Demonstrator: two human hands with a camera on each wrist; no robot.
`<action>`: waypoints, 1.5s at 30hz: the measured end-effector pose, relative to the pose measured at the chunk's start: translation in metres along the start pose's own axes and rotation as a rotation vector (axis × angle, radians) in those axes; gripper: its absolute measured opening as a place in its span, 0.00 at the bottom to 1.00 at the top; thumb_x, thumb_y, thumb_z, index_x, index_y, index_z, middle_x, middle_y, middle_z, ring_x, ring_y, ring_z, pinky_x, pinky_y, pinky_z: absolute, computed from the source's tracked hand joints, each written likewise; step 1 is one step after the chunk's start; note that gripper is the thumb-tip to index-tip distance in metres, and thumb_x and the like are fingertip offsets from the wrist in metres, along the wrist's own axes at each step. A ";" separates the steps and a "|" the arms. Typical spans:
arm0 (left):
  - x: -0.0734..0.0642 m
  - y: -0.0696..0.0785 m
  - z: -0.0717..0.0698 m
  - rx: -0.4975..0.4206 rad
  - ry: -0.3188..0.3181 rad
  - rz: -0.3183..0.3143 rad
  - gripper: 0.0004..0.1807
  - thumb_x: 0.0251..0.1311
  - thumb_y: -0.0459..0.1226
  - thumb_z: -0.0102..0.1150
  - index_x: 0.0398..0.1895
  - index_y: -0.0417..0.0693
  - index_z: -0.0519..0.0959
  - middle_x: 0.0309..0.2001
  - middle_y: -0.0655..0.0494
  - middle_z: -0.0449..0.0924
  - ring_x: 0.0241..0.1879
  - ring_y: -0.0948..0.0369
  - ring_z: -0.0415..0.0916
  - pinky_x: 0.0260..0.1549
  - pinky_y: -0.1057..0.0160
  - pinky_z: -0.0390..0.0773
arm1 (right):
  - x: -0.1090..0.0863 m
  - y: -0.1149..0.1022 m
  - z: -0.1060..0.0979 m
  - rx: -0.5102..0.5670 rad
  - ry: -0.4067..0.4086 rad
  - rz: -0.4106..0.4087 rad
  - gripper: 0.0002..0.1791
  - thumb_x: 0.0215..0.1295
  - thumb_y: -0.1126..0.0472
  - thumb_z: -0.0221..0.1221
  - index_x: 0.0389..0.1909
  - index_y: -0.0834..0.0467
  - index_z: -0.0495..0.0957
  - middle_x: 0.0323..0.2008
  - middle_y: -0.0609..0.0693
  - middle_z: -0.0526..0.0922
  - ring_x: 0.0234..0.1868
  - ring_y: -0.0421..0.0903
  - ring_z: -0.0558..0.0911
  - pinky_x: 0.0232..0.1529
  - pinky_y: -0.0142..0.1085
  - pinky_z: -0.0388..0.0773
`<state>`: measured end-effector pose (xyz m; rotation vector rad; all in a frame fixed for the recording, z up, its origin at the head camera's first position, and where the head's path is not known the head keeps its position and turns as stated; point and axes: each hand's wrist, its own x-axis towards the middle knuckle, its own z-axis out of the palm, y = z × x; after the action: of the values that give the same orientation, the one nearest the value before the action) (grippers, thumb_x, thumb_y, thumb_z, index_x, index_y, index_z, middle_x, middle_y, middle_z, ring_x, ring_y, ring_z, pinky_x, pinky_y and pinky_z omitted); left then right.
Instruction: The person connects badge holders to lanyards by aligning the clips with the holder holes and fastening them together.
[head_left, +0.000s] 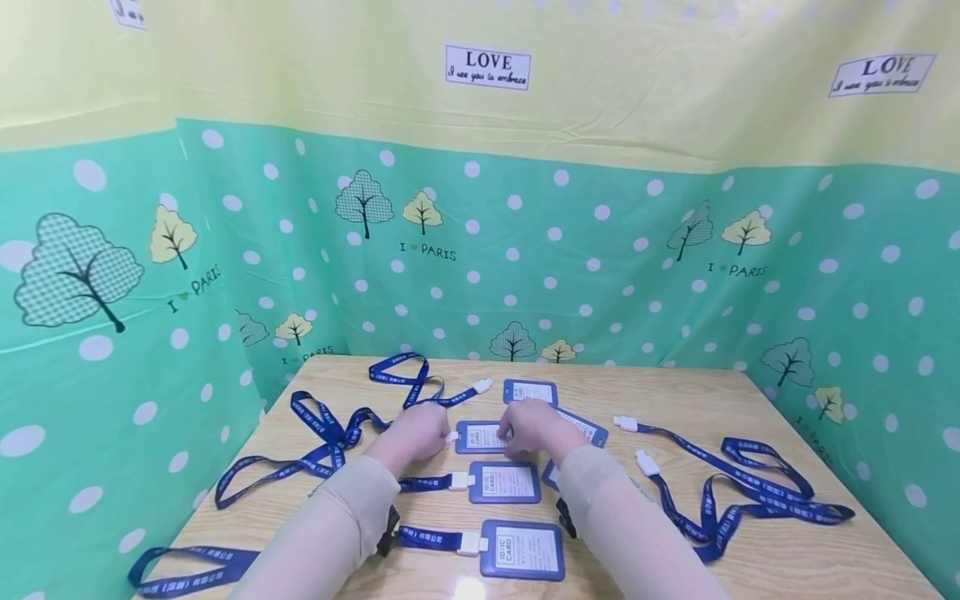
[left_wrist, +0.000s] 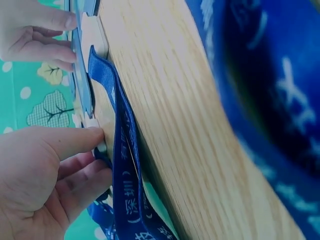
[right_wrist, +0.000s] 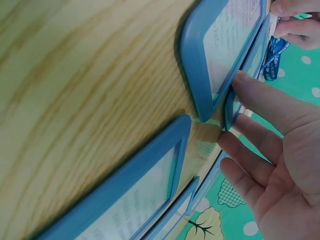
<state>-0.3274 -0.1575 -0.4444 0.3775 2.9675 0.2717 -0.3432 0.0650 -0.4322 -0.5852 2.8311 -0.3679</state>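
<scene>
In the head view, my right hand [head_left: 534,427] pinches the right end of a blue ID card holder [head_left: 471,438]. At that holder's left end, my left hand [head_left: 426,430] pinches the white clip [head_left: 452,437] of a blue lanyard [head_left: 322,427]. The left wrist view shows my left hand [left_wrist: 55,172] with thumb and fingers on this clip, right beside the holder's edge. In the right wrist view, the thumb and fingers of my right hand [right_wrist: 275,145] grip the holder's corner. Part of the lanyard is hidden behind the left hand.
Nearer on the wooden table [head_left: 637,567], two card holders [head_left: 504,483] lie with lanyards clipped on. Loose holders [head_left: 531,392] lie behind and under my right hand. Two unattached lanyards [head_left: 750,492] lie at right, another [head_left: 399,367] at back left. A patterned curtain [head_left: 510,283] surrounds the table.
</scene>
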 end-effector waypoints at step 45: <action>-0.002 0.006 0.000 -0.051 -0.001 -0.015 0.02 0.63 0.33 0.66 0.34 0.46 0.87 0.39 0.53 0.81 0.33 0.59 0.74 0.38 0.59 0.81 | 0.001 0.004 0.001 0.099 -0.021 -0.005 0.16 0.53 0.59 0.76 0.45 0.47 0.89 0.44 0.44 0.84 0.37 0.41 0.80 0.49 0.42 0.82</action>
<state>-0.3244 -0.1519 -0.4433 0.3490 2.9544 0.3443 -0.3449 0.0679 -0.4348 -0.5718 2.7734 -0.4972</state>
